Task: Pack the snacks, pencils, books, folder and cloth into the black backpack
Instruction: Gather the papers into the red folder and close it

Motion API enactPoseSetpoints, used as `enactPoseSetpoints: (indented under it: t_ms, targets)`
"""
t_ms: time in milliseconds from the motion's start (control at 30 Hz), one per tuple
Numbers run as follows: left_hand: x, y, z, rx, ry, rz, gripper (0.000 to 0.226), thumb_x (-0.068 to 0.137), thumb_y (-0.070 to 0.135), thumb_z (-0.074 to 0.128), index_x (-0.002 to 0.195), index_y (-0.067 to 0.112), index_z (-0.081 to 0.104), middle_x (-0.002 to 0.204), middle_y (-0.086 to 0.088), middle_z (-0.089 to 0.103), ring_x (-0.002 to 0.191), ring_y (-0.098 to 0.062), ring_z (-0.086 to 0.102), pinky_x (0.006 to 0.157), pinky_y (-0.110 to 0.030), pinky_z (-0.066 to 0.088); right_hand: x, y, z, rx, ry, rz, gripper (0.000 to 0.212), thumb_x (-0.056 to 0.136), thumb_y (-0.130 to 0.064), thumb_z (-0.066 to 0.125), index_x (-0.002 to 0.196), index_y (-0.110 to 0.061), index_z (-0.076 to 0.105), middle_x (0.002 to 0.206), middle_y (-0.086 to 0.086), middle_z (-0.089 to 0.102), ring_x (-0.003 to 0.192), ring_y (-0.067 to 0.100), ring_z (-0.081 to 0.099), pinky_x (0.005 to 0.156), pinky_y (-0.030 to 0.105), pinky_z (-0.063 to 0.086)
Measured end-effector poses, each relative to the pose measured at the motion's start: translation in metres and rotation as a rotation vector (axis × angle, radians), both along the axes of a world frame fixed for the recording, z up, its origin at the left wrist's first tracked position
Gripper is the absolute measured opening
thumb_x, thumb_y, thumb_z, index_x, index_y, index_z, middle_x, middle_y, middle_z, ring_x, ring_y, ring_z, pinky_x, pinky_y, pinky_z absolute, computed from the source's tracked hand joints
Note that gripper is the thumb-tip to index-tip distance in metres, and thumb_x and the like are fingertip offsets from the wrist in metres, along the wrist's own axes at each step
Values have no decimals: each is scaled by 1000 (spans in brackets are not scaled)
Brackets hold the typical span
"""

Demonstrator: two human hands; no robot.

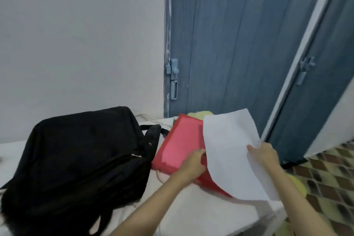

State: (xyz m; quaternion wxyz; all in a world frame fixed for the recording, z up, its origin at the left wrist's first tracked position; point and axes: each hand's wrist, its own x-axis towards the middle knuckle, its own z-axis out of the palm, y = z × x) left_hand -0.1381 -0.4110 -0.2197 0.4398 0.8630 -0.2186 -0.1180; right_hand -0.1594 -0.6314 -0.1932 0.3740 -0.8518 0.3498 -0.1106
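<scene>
right hand point(263, 154) is seen pinching a white sheet point(232, 151) by its edge, while the left hand point(193, 163) grips the red folder point(181, 140) beside the black backpack point(82, 155). the limp sheet could be creased or missed at the folder's mouth.

No readable text, labels or numbers anywhere; the white paper sheet point(232, 151) looks blank and is too blurred to read.

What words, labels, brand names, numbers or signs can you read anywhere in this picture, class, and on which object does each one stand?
None can be read.
White sheet, held in the right hand: faint marks, too blurred to read.
Red folder, gripped by the left hand: no text shows.
Black backpack: no label or brand shows.
Blue doors: no sign.
</scene>
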Motion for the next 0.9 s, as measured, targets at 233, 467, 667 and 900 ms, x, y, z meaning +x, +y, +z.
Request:
enactPoseSetpoints:
  t_ms: [233, 467, 667, 900]
  targets:
    - [-2, -78, -7, 583, -175, 105, 67, 88, 39, 50, 144, 14, 22, 145, -11, 25, 135, -32, 21, 110, -46, 18, 2, -37, -21, -408, 170, -39, 55, 86, -31, 56, 132, -12, 32, 128, 16, 49, 114, 36, 49, 95, 44, 39]
    - [3, -107, -12, 792, -111, 192, 57, 90, 33, 47, 139, 9, 27, 144, -15, 28, 136, -44, 17, 108, -58, 17, 13, -43, -59, -339, -141, 758, 85, 77, 14, 42, 143, -32, 16, 157, -1, -4, 147, 23, 5, 117, 44, 16]
    - [-2, -86, 11, 491, -406, 324, 43, 90, 45, 50, 111, 10, 38, 94, -7, 57, 82, -32, 61, 64, -35, 41, 8, -37, -90, -225, -145, 817, 62, 94, -52, 32, 149, -31, 10, 158, -6, -1, 146, 15, 3, 119, 33, 4]
    - [-2, -83, 19, 597, -443, 409, 27, 87, -3, 40, 107, 5, 56, 111, -11, 54, 101, -30, 54, 76, -38, 43, 1, -55, -95, -524, -41, 987, 81, 68, -87, 1, 139, -52, -16, 155, -9, -23, 146, 19, -4, 118, 43, 3]
